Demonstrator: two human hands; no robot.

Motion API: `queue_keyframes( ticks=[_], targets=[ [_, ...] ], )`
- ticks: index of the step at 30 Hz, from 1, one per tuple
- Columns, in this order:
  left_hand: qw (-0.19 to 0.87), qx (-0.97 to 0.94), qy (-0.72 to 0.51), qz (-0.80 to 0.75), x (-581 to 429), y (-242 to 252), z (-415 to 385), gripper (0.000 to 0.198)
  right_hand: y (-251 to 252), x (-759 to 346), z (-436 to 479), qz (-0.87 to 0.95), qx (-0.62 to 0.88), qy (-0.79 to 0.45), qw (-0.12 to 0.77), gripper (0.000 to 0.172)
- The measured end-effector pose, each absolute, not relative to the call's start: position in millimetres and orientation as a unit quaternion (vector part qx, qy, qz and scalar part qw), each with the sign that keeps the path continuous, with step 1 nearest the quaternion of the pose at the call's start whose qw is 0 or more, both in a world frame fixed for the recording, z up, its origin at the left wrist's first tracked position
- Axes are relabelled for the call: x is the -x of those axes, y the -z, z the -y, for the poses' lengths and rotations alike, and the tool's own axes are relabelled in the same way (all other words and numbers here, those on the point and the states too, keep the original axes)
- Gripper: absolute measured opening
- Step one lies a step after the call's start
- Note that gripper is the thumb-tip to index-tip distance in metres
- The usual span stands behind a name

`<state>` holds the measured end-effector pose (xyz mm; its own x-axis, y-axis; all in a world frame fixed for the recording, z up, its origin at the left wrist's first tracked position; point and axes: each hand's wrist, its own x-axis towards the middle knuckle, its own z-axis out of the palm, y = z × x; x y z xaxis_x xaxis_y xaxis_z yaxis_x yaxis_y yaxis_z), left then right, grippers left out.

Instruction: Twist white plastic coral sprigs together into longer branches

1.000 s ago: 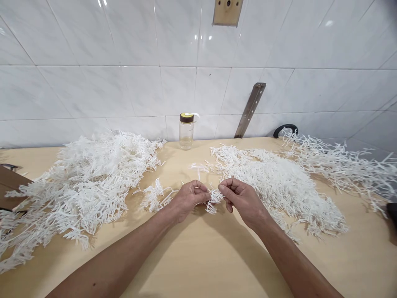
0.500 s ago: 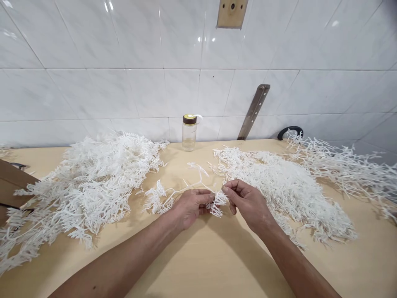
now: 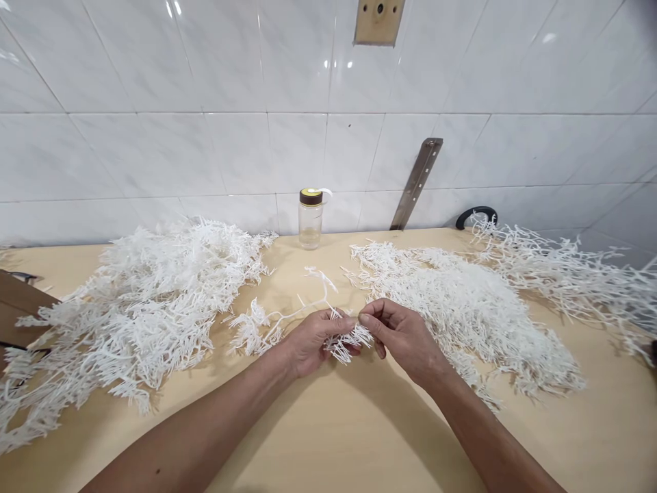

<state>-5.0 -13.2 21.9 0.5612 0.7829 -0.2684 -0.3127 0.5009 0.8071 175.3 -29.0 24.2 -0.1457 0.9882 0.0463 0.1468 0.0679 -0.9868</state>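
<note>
Low over the middle of the table, my left hand (image 3: 311,346) is closed around a white plastic artificial branch. One bare forked stem of the branch (image 3: 324,293) rises behind the fingers, and a leafy end lies to their left. A frilly white sprig (image 3: 345,348) hangs out at the fingertips on the right. My right hand (image 3: 405,335) pinches at the right edge of this sprig, thumb against forefinger. The two hands' fingertips nearly meet, and their fingers hide where the sprig joins the stem.
A large heap of leafy white branches (image 3: 159,294) lies left. White sprigs (image 3: 477,308) are piled right, with bare branching stems (image 3: 569,274) beyond. A lidded bottle (image 3: 310,222) and a metal strip (image 3: 417,183) stand by the tiled wall. A brown box (image 3: 23,301) sits far left.
My left fingers have shifted onto the sprig, which now spreads below them. My right hand has moved slightly left, closer to the left fingertips. The view has shifted a little.
</note>
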Motion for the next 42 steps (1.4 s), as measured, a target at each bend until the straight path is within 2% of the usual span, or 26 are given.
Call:
queue_keyframes(
  ticks=[9, 18, 25, 32, 42],
  targets=[
    [0.783, -0.430, -0.309, -0.326, 8.6, -23.5, 13.6, 0.039, -25.0, -175.4, 29.7, 0.606, 0.480, -0.473, 0.424, 0.033],
    [0.741, -0.463, -0.302, -0.380, 11.0, -27.0, 10.6, 0.030, -25.1, -184.3, 27.4, 0.553, 0.478, -0.556, 0.397, 0.040],
    [0.706, -0.495, -0.320, -0.393, 12.4, -26.7, 10.1, 0.040, -28.9, -187.2, 28.5, 0.593, 0.503, -0.510, 0.367, 0.039],
    [0.681, -0.509, -0.312, -0.423, 10.1, -26.4, 13.6, 0.048, -28.2, -185.6, 29.0, 0.625, 0.507, -0.477, 0.353, 0.029],
    [0.657, -0.527, -0.319, -0.435, 7.3, -26.8, 16.0, 0.046, -34.5, -180.5, 31.7, 0.638, 0.541, -0.416, 0.357, 0.022]
  ],
)
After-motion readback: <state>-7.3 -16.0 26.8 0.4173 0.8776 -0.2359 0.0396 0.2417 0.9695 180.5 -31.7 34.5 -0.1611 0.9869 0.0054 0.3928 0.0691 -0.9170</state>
